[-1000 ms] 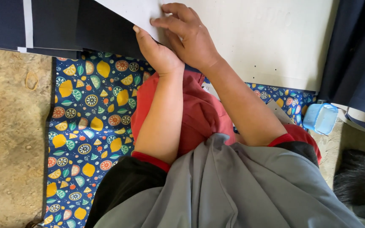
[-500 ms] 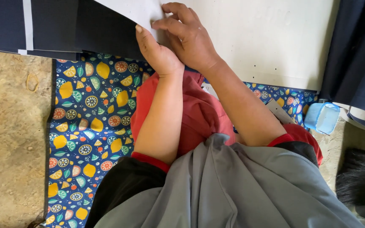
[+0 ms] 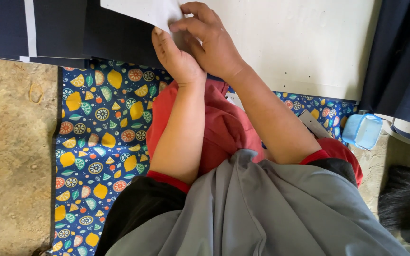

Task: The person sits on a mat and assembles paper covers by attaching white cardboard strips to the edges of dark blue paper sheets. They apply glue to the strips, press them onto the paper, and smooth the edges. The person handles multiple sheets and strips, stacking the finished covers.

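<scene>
Your 2 hands meet at the top of the view: the left hand lies flat with its fingers pressed together on the corner of the white sheet, and the right hand curls over it, fingertips pinching the same corner. The sheet lies over dark cloth, beside a cream board. If you press unevenly, the sheet can likely skew or crease at that corner. A sideways tug could slide the cloth beneath. Your forearms hang over the fruit-print mat, so a dragged elbow could ruck it.
</scene>
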